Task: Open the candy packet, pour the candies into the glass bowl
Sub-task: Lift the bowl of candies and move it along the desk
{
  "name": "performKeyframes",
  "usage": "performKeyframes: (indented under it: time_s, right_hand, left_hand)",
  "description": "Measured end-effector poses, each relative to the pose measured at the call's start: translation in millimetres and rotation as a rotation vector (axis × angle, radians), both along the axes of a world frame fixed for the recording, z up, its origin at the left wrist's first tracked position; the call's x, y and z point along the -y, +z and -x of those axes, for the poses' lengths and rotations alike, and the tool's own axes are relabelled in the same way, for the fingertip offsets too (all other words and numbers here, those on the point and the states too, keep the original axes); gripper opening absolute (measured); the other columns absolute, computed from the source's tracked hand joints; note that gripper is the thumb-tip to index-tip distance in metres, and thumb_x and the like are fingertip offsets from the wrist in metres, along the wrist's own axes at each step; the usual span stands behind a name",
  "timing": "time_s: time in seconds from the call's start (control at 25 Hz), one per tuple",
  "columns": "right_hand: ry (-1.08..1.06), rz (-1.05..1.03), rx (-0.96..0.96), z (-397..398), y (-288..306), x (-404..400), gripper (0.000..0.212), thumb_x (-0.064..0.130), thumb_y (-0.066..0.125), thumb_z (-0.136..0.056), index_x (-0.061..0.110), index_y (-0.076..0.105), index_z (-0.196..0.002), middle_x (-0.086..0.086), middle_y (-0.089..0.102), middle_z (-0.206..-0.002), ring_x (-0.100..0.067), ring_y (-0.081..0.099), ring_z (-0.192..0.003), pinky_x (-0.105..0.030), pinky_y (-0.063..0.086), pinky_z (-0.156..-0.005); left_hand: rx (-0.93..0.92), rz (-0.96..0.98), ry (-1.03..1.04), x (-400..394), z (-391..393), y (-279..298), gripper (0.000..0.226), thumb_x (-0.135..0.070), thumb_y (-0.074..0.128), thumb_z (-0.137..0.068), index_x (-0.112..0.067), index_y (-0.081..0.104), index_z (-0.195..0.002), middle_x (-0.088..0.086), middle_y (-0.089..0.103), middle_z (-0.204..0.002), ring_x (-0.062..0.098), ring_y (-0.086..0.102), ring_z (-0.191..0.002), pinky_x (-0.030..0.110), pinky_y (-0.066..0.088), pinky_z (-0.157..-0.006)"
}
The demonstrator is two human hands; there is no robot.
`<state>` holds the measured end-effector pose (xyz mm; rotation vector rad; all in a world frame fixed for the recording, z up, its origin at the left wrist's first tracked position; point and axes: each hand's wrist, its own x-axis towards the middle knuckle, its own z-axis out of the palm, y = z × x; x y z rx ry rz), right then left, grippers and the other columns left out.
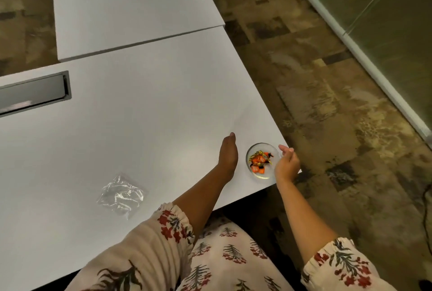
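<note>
A small glass bowl (256,173) sits near the right corner of the white table (140,115), holding several orange and gold wrapped candies (260,161). My left hand (228,155) rests edge-down on the table just left of the bowl, fingers together and empty. Just right of the bowl, over the table's edge, my right hand (287,162) hovers with loosely curled fingers, holding nothing. The clear plastic candy packet (121,194) lies crumpled and empty on the table, well to the left.
A grey metal cable hatch (32,94) is set into the table at the far left. A second white tabletop (131,5) joins at the back. Patterned carpet (327,103) and a glass partition (385,21) lie to the right.
</note>
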<state>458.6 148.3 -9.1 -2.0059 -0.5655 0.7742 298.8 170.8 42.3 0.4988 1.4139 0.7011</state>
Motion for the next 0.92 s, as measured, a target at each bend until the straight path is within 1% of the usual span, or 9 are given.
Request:
performKeyframes:
  time_s: [0.12, 0.16, 0.24, 0.32, 0.4, 0.56, 0.64, 0.76, 0.92]
  right_hand:
    - [-0.036, 0.017, -0.213, -3.3, -5.7, 5.7, 0.043, 0.021, 0.03, -0.106, 0.002, 0.065, -0.122, -0.014, 0.065, -0.129, -0.025, 0.058, -0.125, -0.036, 0.044, -0.11]
    - [-0.038, 0.023, -0.268, -3.3, -7.0, 6.1, 0.042, 0.021, 0.03, -0.106, 0.002, 0.063, -0.124, -0.014, 0.064, -0.13, -0.025, 0.058, -0.125, -0.039, 0.043, -0.111]
    - [-0.04, 0.033, -0.342, -2.6, -8.2, 5.6, 0.041, 0.023, 0.031, -0.106, 0.003, 0.061, -0.127, -0.015, 0.062, -0.132, -0.025, 0.058, -0.125, -0.042, 0.043, -0.112]
    - [-0.063, 0.03, -0.424, -0.8, -8.4, 4.8, 0.041, 0.026, 0.031, -0.107, 0.005, 0.06, -0.126, -0.015, 0.064, -0.13, -0.024, 0.06, -0.122, -0.038, 0.044, -0.11]
    - [-0.094, 0.045, -0.489, 0.1, -10.8, 5.0, 0.041, 0.03, 0.032, -0.107, 0.008, 0.06, -0.127, -0.013, 0.065, -0.128, -0.023, 0.06, -0.121, -0.035, 0.043, -0.107]
    - [-0.102, 0.146, -0.474, 2.5, -17.8, 0.7, 0.047, 0.037, 0.032, -0.106, 0.007, 0.063, -0.125, -0.012, 0.064, -0.128, -0.027, 0.057, -0.125, -0.039, 0.042, -0.11]
    - [-0.096, 0.181, -0.462, 5.3, -17.8, -2.0, 0.048, 0.039, 0.031, -0.106, 0.01, 0.068, -0.116, -0.011, 0.066, -0.126, -0.027, 0.057, -0.124, -0.042, 0.04, -0.113]
    - [-0.07, 0.18, -0.468, 13.4, -15.7, -10.1, 0.045, 0.039, 0.03, -0.106, 0.022, 0.07, -0.094, -0.006, 0.069, -0.116, -0.025, 0.06, -0.12, -0.042, 0.04, -0.113]
    - [-0.03, 0.185, -0.466, 32.8, -12.1, -24.8, 0.047, 0.039, 0.028, -0.106, 0.015, 0.067, -0.115, -0.01, 0.066, -0.125, -0.027, 0.057, -0.123, -0.041, 0.041, -0.111]
  left_hand:
    - [0.072, 0.087, -0.105, -2.7, -18.9, -4.0, 0.063, -0.054, 0.016, -0.104, -0.019, 0.033, -0.154, 0.003, 0.04, -0.156, 0.022, 0.041, -0.139, 0.037, 0.03, -0.114]
    - [0.094, 0.12, -0.135, -3.7, -25.4, -5.1, 0.066, -0.058, 0.014, -0.103, -0.02, 0.031, -0.154, 0.004, 0.042, -0.152, 0.023, 0.045, -0.136, 0.037, 0.032, -0.112]
    - [0.145, 0.184, -0.15, -5.0, -36.2, -9.6, 0.068, -0.065, 0.014, -0.099, -0.022, 0.038, -0.145, 0.002, 0.052, -0.129, 0.017, 0.059, -0.106, 0.035, 0.04, -0.101]
    - [0.202, 0.237, -0.147, -5.4, -43.1, -16.8, 0.065, -0.071, 0.015, -0.095, -0.021, 0.051, -0.117, 0.0, 0.06, -0.108, 0.016, 0.06, -0.089, 0.03, 0.047, -0.088]
    - [0.258, 0.274, -0.118, -4.4, -47.8, -23.7, 0.06, -0.073, 0.017, -0.094, -0.026, 0.054, -0.097, 0.002, 0.063, -0.099, 0.018, 0.061, -0.09, 0.029, 0.05, -0.077]
    - [0.268, 0.285, -0.087, -4.8, -50.2, -23.9, 0.054, -0.072, 0.019, -0.095, -0.029, 0.052, -0.092, 0.001, 0.062, -0.096, 0.017, 0.061, -0.09, 0.029, 0.049, -0.078]
    - [0.251, 0.28, -0.085, -5.1, -49.7, -20.1, 0.055, -0.07, 0.02, -0.096, -0.026, 0.053, -0.096, 0.002, 0.063, -0.1, 0.017, 0.061, -0.091, 0.029, 0.05, -0.076]
    - [0.236, 0.266, -0.039, -8.1, -42.9, -14.2, 0.062, -0.067, 0.021, -0.098, -0.022, 0.047, -0.13, 0.01, 0.06, -0.124, 0.024, 0.059, -0.107, 0.035, 0.048, -0.094]
    - [0.262, 0.239, 0.048, -19.2, -24.4, -5.3, 0.069, -0.066, 0.022, -0.098, -0.019, 0.041, -0.144, 0.014, 0.058, -0.137, 0.03, 0.057, -0.123, 0.042, 0.045, -0.108]
